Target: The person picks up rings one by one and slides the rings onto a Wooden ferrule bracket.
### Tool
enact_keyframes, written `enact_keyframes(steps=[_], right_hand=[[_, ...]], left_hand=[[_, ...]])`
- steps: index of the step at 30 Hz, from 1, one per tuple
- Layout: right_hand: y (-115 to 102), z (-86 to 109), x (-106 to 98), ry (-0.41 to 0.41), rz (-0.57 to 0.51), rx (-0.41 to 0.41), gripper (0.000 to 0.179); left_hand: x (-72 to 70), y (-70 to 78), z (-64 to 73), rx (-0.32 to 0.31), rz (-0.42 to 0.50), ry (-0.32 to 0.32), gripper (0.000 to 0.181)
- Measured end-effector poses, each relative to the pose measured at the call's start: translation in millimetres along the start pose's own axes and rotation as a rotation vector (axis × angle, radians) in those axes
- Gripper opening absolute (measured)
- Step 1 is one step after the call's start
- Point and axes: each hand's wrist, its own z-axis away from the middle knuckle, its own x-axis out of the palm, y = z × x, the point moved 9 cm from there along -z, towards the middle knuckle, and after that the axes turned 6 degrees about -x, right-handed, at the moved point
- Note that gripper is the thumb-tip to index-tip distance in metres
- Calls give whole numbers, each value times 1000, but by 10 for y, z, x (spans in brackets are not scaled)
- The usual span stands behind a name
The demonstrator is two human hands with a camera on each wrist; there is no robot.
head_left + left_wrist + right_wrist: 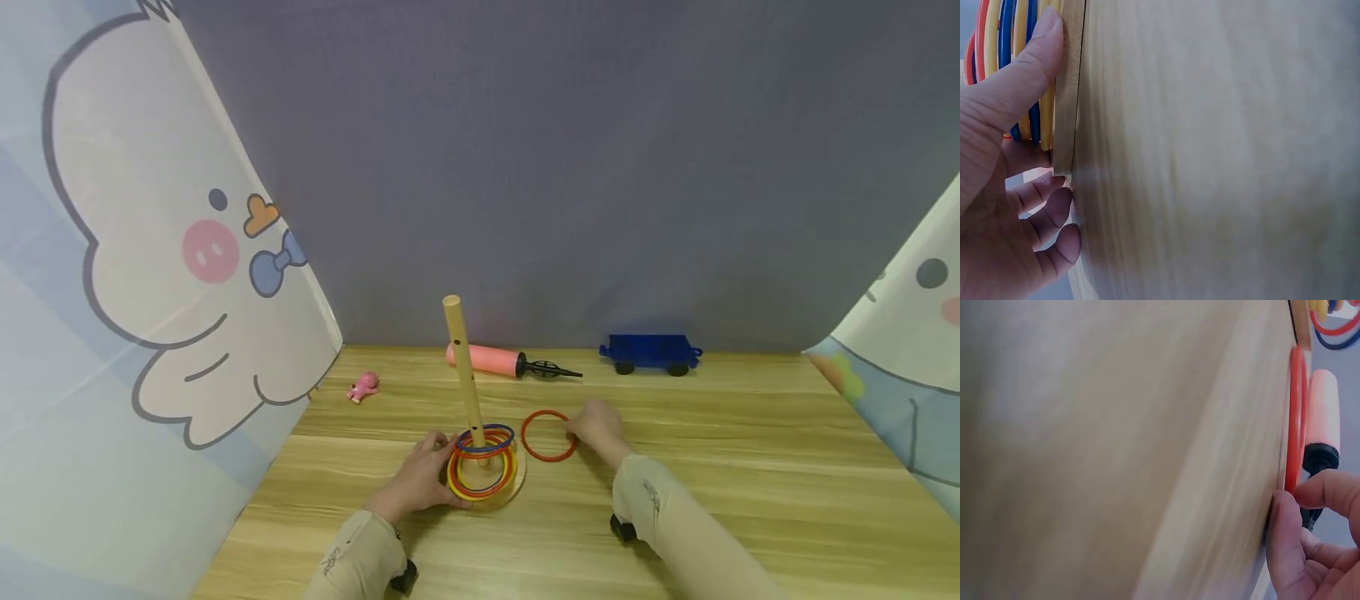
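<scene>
A wooden peg (467, 367) stands upright on a round wooden base (521, 483), with several red, yellow and blue rings (1005, 37) stacked around its foot. The top blue ring lies slightly tilted. My left hand (420, 479) holds the left side of this ring-toss stand, its thumb across the ring edges and against the base, the index finger on the far side. To the right of the base, a single red ring (550, 459) lies flat on the table. Between thumb and index finger, my right hand (598, 427) pinches that ring's right edge.
Behind the peg lies a pink hand pump (491, 360) with a black nozzle end. A blue toy wagon (651, 352) stands at the back right of the wooden table (750, 433). At the back left is a small pink figurine (363, 386). A grey curtain (562, 167) hangs behind.
</scene>
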Motion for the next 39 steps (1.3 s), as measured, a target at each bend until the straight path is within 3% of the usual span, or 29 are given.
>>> enact_keyframes(steps=[7,11,21,30,39], right_hand=[[201,140,0,-54,-403,87,16],[258,228,23,-83,-542,128,8],[173,506,-27,-153,-649,54,16],[-176,739,-54,-254,-738,-73,26],[-551,851,-147,-283,-728,-155,23]], left_hand=[[10,-7,-6,-3,-8,-8,108],[21,-19,-9,-7,-8,-11,109],[12,-11,0,-10,-2,-4,108],[1,-2,1,-24,13,-14,109],[9,-16,-4,-15,-4,-2,108]])
